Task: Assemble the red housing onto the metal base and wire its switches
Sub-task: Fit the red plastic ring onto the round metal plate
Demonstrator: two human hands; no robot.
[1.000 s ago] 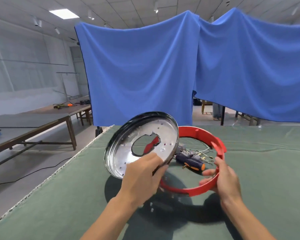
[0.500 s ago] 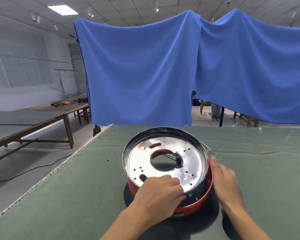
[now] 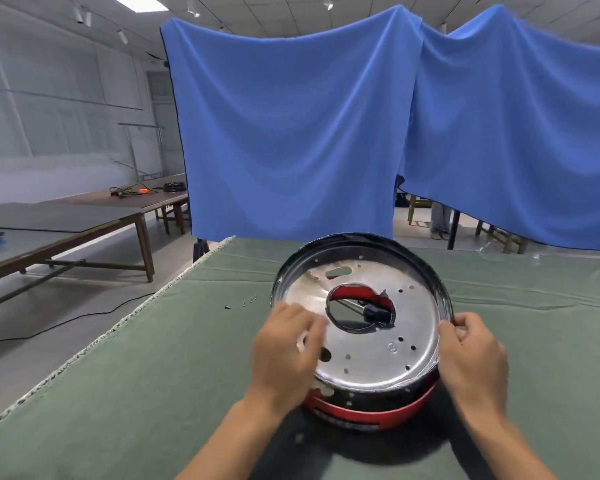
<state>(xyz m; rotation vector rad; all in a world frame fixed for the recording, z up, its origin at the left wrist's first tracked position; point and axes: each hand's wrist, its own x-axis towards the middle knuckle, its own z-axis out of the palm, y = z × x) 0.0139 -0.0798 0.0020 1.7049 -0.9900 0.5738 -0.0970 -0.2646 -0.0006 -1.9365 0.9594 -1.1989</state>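
Nearest, the left hand [image 3: 284,355], blurred, lies fingers-curled on the metal base [image 3: 371,327], grip unclear; the right hand [image 3: 471,355] grips its right rim. The base sits hollow-side up, tilted toward us, in the red housing [image 3: 368,412] on the green counter [image 3: 153,375].

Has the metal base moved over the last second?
Yes. The metal base came down from its tilted, lifted position onto the red housing on the green table.
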